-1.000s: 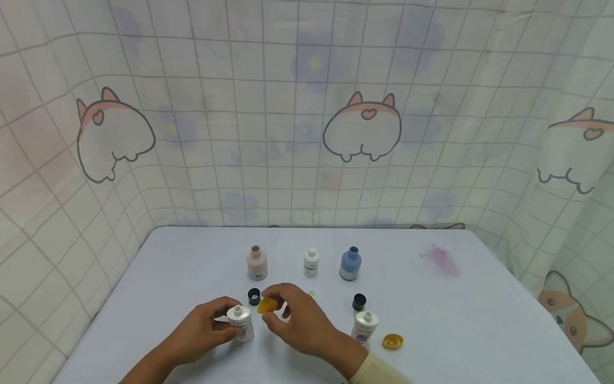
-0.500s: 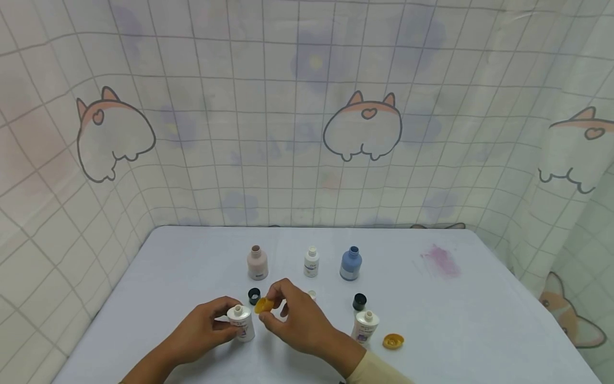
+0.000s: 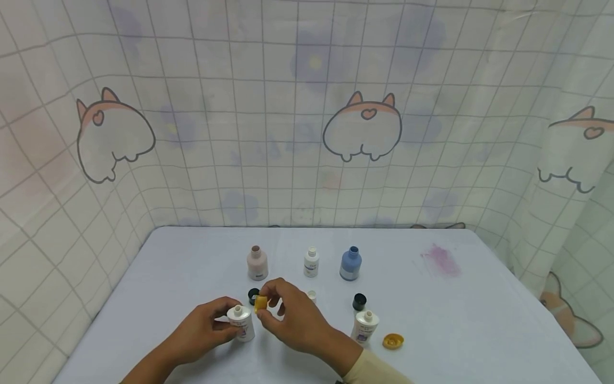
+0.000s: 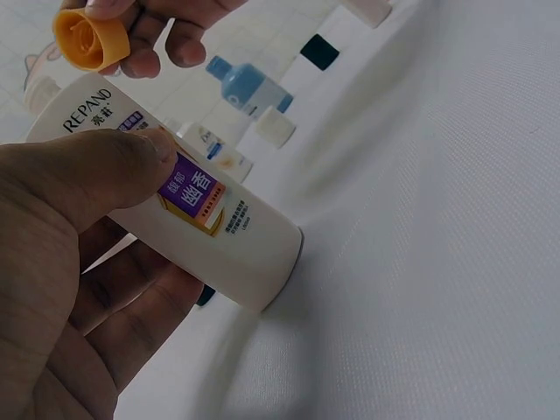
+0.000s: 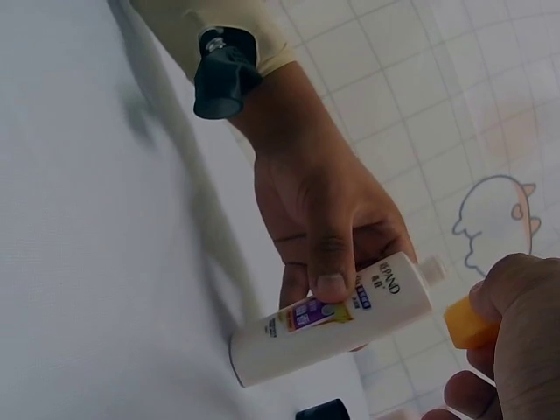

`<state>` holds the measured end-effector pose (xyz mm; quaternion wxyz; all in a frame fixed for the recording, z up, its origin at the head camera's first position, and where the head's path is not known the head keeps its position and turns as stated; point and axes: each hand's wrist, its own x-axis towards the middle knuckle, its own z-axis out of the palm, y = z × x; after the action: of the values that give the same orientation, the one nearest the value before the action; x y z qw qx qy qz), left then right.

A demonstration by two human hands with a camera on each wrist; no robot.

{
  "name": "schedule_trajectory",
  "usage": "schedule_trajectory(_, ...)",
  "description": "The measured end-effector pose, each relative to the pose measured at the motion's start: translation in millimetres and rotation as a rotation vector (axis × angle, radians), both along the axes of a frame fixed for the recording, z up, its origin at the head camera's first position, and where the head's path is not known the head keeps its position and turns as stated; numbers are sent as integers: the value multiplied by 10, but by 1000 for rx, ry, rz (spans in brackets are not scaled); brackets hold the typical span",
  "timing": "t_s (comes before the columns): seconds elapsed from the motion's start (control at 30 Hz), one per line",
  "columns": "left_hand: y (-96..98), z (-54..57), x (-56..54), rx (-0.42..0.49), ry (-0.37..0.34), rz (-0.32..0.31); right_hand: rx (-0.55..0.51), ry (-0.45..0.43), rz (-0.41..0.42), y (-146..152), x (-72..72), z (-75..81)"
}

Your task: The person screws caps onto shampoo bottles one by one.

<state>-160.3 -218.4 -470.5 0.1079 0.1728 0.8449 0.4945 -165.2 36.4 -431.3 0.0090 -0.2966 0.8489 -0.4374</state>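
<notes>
My left hand [image 3: 206,330] grips a white bottle [image 3: 242,323] with a purple label, standing on the table with its neck uncovered. Thumb and fingers wrap its sides, as the left wrist view shows. Just right of that bottle's neck, my right hand [image 3: 297,317] pinches a yellow cap [image 3: 260,303] between thumb and fingertips. In the left wrist view the hollow underside of the yellow cap [image 4: 90,39] faces the camera. Cap and bottle neck are apart; the right wrist view shows a small gap between the cap [image 5: 471,324] and the white bottle [image 5: 332,319].
Behind stand an uncapped pink bottle [image 3: 257,264], a small white bottle [image 3: 311,263] and a blue bottle [image 3: 350,265]. Black caps [image 3: 359,302] and a white cap [image 3: 312,295] lie before them. A second white bottle [image 3: 364,326] stands at right beside another yellow cap [image 3: 393,341].
The yellow cap has shifted slightly left and turned in my right hand's fingers, from lying tilted to standing more on edge. My left hand and its bottle have stayed in place.
</notes>
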Motion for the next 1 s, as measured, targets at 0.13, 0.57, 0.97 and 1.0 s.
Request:
schedule_trajectory(0.13, -2, -11, -1, 0, -2, 4, 4, 15, 9, -17, 3, 18)
schedule_trajectory(0.57, -18, -36, -6, 8, 7, -10, 38, 118, 41, -57, -8, -4)
schedule_trajectory(0.97, -12, -9, 10, 28, 8, -18, 36, 106, 28, -102, -13, 42)
schedule_trajectory(1.0, -15, -11, 9, 35, 10, -22, 36, 105, 29, -105, -14, 43)
